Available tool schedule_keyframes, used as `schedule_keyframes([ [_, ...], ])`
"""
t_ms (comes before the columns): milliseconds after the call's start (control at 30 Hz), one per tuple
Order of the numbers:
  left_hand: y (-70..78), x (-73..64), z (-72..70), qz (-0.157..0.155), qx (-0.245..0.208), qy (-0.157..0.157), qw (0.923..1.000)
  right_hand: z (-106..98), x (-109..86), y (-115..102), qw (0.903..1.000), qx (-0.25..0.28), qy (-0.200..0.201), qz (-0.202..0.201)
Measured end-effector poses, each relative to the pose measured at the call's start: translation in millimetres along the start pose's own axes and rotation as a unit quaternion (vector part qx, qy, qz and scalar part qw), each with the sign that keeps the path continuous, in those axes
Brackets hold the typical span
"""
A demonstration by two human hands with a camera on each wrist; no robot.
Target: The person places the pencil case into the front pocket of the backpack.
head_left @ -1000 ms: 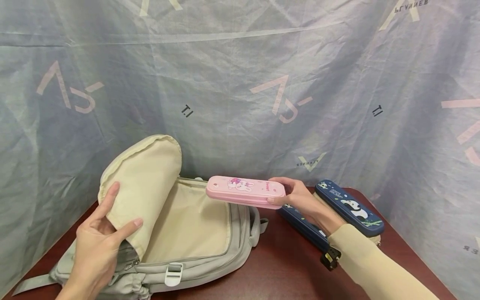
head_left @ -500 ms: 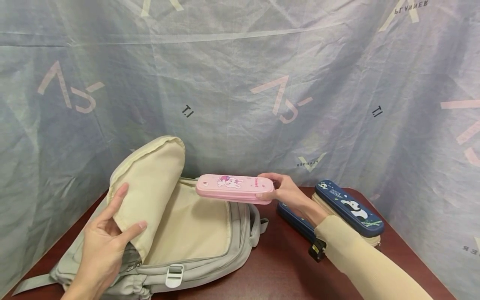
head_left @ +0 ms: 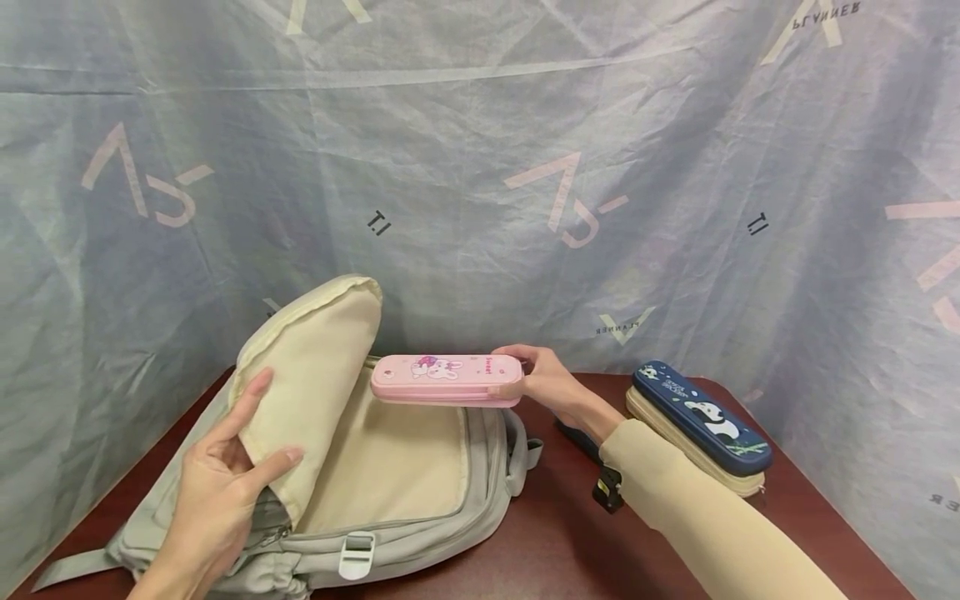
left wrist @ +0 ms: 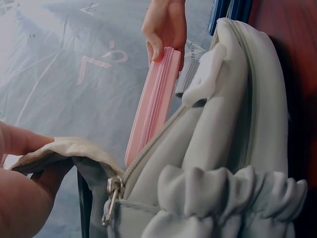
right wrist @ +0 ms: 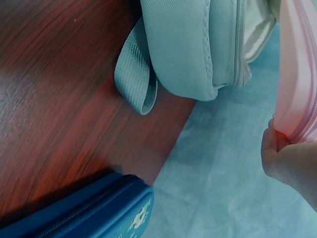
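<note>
A grey-green backpack lies on the table with its zipped front flap raised, showing a cream lining. My left hand grips the flap's edge between thumb and fingers; the left wrist view shows the fabric pinched beside a metal zipper pull. Over the open compartment, my right hand holds a pink pencil case by its right end. The case has a rabbit picture and lies level, lid up. In the right wrist view, fingers wrap its lower end.
At the right, a navy panda pencil case lies on a beige case. Another navy case is partly hidden behind my right forearm. A grey printed curtain hangs behind the dark red table.
My right hand has carried the pink pencil case leftward over the backpack's opening. The left hand and the flap have shifted slightly to the right.
</note>
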State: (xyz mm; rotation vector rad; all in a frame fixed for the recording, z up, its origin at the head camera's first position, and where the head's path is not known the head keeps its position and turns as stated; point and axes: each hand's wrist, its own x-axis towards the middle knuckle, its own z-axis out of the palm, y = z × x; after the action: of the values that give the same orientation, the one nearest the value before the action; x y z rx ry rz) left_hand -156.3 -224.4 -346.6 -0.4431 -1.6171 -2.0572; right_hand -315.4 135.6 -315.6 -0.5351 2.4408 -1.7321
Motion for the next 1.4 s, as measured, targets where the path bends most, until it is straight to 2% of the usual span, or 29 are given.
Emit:
schedule_keyframes([
  [267, -3.1, 4.8, -2.5, -0.005, 0.003, -0.025, 0.9997, 11, 4.0, 2, 0.9999, -0.011, -0.002, 0.004],
  [467, -4.2, 12.8, -10.2, 0.008, -0.006, -0.045, 0.9989, 18, 9.7, 4, 0.9998, -0.016, -0.005, 0.007],
  [767, -5.0, 22.3, -19.1, 0.008, 0.005, -0.046, 0.9989, 23, 16.6, 5, 0.9997, -0.018, -0.004, 0.014],
  [900, -3.2, 21.0, -16.5, -0.003, 0.009, -0.032, 0.9995, 26, 22.1, 7, 0.9998, -0.015, 0.000, 0.014],
  [1067, 1.8, 15.0, -8.7, -0.017, 0.010, 0.008, 0.9998, 35, 27.4, 8, 0.9998, 0.001, -0.008, 0.019],
  [1267, 5.9, 9.9, 0.7, -0.009, -0.003, 0.061, 0.9981, 48, 34.3, 7, 0.9997, 0.005, -0.020, 0.015],
  [1400, 7.0, 8.1, 4.2, -0.002, -0.007, 0.076, 0.9971, 57, 38.0, 5, 0.9994, 0.000, -0.031, 0.014],
])
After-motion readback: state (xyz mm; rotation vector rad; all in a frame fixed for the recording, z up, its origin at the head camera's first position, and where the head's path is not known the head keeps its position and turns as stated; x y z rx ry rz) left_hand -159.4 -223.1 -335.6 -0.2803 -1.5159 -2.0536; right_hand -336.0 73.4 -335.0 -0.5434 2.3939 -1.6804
